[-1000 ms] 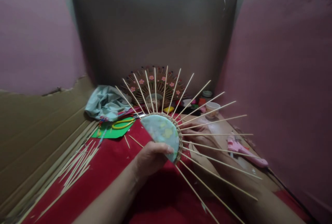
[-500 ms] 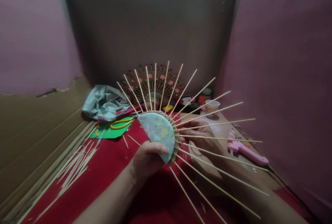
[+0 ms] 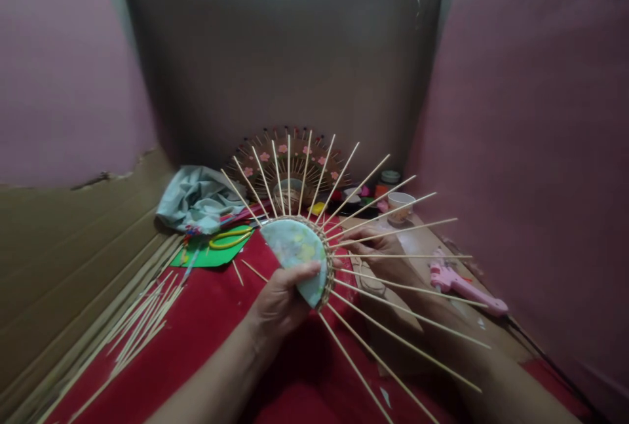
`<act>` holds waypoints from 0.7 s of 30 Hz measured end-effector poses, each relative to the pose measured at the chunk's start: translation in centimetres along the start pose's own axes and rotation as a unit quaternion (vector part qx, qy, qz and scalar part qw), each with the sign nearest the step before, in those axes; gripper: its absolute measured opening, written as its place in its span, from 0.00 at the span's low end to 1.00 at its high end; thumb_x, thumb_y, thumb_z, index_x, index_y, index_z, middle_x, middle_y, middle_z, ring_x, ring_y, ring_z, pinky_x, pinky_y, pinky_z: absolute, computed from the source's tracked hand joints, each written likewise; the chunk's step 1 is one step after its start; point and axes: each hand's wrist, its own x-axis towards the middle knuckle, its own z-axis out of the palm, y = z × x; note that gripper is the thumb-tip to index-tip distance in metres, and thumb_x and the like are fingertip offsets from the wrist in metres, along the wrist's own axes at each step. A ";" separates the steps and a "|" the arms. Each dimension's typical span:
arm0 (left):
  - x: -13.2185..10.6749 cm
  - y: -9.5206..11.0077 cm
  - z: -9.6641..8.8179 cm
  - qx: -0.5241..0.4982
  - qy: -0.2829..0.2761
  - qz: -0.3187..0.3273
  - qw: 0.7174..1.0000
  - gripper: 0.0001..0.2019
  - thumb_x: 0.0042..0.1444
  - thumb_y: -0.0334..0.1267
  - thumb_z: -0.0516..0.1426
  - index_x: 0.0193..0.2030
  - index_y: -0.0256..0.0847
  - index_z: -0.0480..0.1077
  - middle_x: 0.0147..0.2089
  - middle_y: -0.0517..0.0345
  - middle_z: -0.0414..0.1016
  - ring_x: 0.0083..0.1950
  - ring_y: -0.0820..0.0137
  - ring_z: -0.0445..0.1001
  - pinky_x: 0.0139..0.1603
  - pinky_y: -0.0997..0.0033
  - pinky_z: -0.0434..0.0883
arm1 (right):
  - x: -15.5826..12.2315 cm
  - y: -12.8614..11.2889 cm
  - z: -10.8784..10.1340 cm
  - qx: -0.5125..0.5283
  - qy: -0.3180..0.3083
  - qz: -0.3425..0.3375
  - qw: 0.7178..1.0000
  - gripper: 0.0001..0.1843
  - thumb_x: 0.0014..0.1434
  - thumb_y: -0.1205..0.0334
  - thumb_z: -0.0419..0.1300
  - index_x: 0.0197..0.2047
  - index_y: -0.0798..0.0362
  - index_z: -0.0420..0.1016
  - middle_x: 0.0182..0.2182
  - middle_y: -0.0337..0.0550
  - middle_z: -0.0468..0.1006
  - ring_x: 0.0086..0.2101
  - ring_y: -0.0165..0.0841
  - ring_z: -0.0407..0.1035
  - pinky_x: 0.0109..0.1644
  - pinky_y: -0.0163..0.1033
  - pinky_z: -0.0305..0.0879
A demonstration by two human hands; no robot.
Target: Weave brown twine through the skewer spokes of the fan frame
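Note:
My left hand (image 3: 284, 299) is closed on a pale blue, flower-patterned half-disc (image 3: 295, 247), its thumb lying across the front near the lower corner. Thin wooden sticks (image 3: 361, 181) fan out from the curved edge like rays. Brown twine (image 3: 328, 250) runs woven between the sticks along that edge. Behind the right-hand sticks is my right hand (image 3: 376, 247), its fingers bent together close to the twine border. What those fingertips pinch is partly hidden and too small to make out.
Loose sticks (image 3: 142, 319) lie on the red cloth (image 3: 206, 345) at left. Yellow-handled scissors (image 3: 230, 238) rest on a green sheet (image 3: 196, 257). A pink glue gun (image 3: 462, 286) and a paper cup (image 3: 400, 204) stand right. A finished-looking flowered fan (image 3: 268, 162) leans behind.
The half-disc with its sticks has moved slightly left and down in view, along with my left hand. My right hand has shifted a little, its fingers drawn slightly back from the twine edge.

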 end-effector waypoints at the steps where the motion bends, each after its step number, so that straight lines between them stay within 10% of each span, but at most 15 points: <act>1: 0.0 0.1 0.0 0.001 0.007 -0.003 1.000 0.07 0.45 0.24 0.55 0.31 0.26 0.72 0.27 0.46 0.76 0.26 0.70 0.74 0.28 0.77 0.72 | 0.1 0.3 -0.4 -0.026 0.014 -0.014 0.999 0.05 0.50 0.62 0.59 0.31 0.50 0.76 0.30 0.40 0.77 0.33 0.33 0.69 0.39 0.39 0.63; 11: 0.1 0.6 -0.2 -0.013 0.027 0.007 1.000 0.09 0.48 0.22 0.50 0.31 0.23 0.72 0.27 0.43 0.76 0.26 0.70 0.74 0.28 0.77 0.73 | 1.2 1.2 -5.0 -0.157 0.120 -0.012 0.980 0.05 0.46 0.59 0.63 0.24 0.50 0.75 0.25 0.40 0.73 0.31 0.34 0.65 0.38 0.41 0.59; 21: 0.6 1.0 -0.7 -0.023 0.069 0.027 0.997 0.09 0.48 0.20 0.51 0.34 0.25 0.70 0.29 0.43 0.77 0.27 0.69 0.75 0.28 0.74 0.74 | 1.5 2.7 -6.9 0.303 0.128 0.019 0.944 0.07 0.48 0.59 0.62 0.24 0.53 0.71 0.13 0.31 0.59 0.15 0.23 0.51 0.20 0.32 0.54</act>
